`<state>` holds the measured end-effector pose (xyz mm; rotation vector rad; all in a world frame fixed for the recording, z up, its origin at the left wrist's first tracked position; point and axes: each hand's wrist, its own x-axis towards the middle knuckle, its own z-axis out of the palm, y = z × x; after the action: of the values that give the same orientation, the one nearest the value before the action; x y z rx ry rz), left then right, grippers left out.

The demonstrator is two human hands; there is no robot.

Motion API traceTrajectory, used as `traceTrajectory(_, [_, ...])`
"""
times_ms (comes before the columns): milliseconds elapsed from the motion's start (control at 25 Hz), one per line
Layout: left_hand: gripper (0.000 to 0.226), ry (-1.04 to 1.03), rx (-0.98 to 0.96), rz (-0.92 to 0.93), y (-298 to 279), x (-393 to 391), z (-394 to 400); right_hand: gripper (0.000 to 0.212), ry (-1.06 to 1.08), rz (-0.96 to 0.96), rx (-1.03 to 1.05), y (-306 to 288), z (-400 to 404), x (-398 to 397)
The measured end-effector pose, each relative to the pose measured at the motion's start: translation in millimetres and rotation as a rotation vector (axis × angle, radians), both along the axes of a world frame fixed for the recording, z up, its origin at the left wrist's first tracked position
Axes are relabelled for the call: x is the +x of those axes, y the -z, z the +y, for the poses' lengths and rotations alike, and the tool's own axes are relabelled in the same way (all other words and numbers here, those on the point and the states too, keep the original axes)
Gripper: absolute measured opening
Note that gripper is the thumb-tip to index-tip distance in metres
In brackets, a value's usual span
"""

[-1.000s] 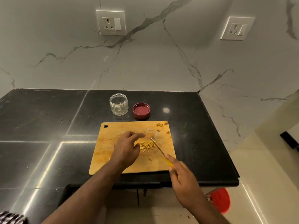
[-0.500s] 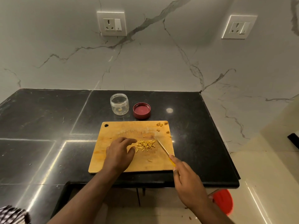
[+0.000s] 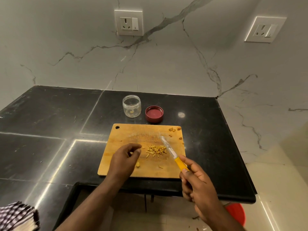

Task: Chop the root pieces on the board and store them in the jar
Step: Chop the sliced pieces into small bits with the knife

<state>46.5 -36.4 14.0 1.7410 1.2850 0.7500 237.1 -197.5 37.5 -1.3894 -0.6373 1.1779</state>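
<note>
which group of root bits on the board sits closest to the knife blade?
The central pile of thin strips, just left of the knife blade. The chunks lie at the board's far right corner.

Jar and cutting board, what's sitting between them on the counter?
Nothing: the head view shows only bare black counter between the jar and the cutting board.
</note>
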Motion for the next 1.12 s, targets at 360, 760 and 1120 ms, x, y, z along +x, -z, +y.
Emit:
traceTrajectory(360, [0.021,0.144,-0.584,-0.464,-32,80,-42,0.041,0.075,0.006,0.031,-4,-10,-9])
traceTrajectory(760, [0.015,0.002,-0.699,-0.582,-40,99,-33,0.042,0.091,-0.035,0.032,-2,-22,-9])
traceTrajectory(1120, [0.018,-0.065,-0.727,-0.612,-44,106,-29,0.043,0.095,-0.039,0.026,-7,-26,-9])
